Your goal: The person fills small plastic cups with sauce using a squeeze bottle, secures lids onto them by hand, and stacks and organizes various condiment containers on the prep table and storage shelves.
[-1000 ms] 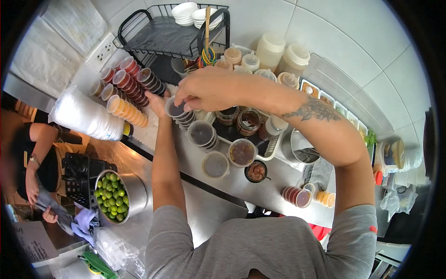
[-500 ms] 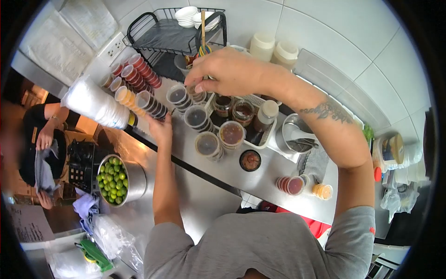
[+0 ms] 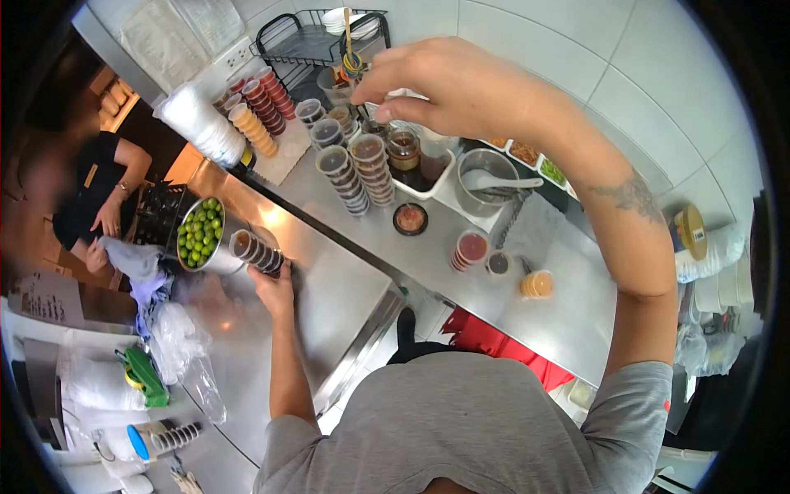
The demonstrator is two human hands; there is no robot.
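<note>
My left hand [image 3: 274,288] is closed around a stack of small plastic sauce cups [image 3: 257,252] with dark contents. It holds the stack tilted over the steel counter, beside a metal pot of green limes [image 3: 200,233]. My right hand [image 3: 424,86] hangs in the air above the white tray [image 3: 444,177], its thumb and fingers apart and nothing visible between them. Below it are a jar of dark sauce [image 3: 403,148] and stacked cups [image 3: 370,165]. More stacks of dark sauce cups [image 3: 337,173] stand just left of these.
Red sauce cups [image 3: 263,103] and orange ones [image 3: 251,128] lie in stacks near a bagged white sleeve [image 3: 202,123]. A steel pot with a ladle [image 3: 485,181] stands right of the tray. Another person [image 3: 99,189] holds a cloth at left. A black wire rack [image 3: 321,41] stands behind.
My left hand has carried the stack of dark sauce cups left and toward me, from beside the other stacks to near the limes. My right hand has lifted higher.
</note>
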